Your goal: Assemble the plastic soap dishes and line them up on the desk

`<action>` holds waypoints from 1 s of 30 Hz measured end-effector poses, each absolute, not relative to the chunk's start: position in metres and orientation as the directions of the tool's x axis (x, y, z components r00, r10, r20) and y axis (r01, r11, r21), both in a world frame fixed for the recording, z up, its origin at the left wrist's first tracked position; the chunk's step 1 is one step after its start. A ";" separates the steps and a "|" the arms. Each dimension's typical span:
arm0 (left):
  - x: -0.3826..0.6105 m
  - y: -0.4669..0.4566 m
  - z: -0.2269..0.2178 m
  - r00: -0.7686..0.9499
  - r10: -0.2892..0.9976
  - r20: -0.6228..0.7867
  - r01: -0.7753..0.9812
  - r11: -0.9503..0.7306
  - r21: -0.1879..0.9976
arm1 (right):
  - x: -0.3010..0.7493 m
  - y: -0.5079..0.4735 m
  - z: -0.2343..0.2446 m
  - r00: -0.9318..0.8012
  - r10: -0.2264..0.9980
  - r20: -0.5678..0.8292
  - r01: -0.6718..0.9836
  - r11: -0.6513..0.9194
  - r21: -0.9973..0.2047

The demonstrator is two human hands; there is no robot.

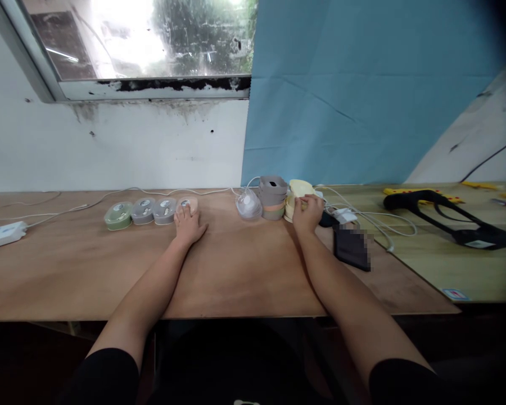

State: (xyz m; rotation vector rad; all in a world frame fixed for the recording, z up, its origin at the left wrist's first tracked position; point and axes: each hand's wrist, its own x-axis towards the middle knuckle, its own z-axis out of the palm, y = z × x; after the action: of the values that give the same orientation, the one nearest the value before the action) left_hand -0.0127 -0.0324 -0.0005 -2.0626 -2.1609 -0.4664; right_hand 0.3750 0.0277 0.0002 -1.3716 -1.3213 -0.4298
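My left hand point(188, 225) lies with fingers spread, its fingertips on a pinkish lidded container point(190, 202). That container ends a row with a green lidded container point(118, 216) and two grey lidded containers point(143, 212). My right hand point(309, 212) pinches the upper piece of a pale yellow container point(300, 188), its fingers partly hiding it. More pale yellow shows beneath that piece. Just left of it stands a stack of grey containers point(272, 192), with orange and green ones at the bottom. Clear lids point(248, 204) are piled beside the stack.
A dark phone-like slab point(349, 246) lies right of my right forearm. White cables point(365, 212) run along the back. A black frame-like object point(451, 216) rests on the right-hand table, and a white power strip point(3, 235) sits at far left. A blue sheet point(341, 90) covers the wall.
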 end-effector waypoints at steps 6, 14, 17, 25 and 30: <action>-0.015 -0.031 -0.003 -0.060 0.952 0.301 0.992 0.023 0.124 | 0.378 0.025 0.010 0.437 0.191 0.879 0.812 0.335 -0.477; -0.012 -0.031 -0.002 -0.042 0.918 0.394 0.989 -0.017 0.147 | 0.347 0.005 0.023 0.310 0.176 0.934 0.752 0.555 -0.355; -0.009 -0.033 0.001 0.020 0.852 0.523 0.978 -0.125 0.166 | 0.320 -0.007 0.021 0.186 0.218 0.958 0.672 0.683 -0.286; 0.004 -0.044 0.011 0.276 0.591 0.758 0.779 -0.600 0.184 | 0.256 -0.038 0.006 -0.297 0.222 0.929 0.298 0.946 -0.130; 0.007 -0.049 0.011 0.435 0.596 0.676 0.683 -0.707 0.184 | 0.256 -0.041 -0.001 -0.275 0.397 0.876 0.472 0.849 -0.237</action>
State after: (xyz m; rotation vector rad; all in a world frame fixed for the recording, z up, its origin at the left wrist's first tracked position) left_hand 0.0072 -0.0488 0.0105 -2.5594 -1.1465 -1.1315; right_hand 0.2565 -0.0410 -0.0013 -0.6484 -1.8983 -0.0825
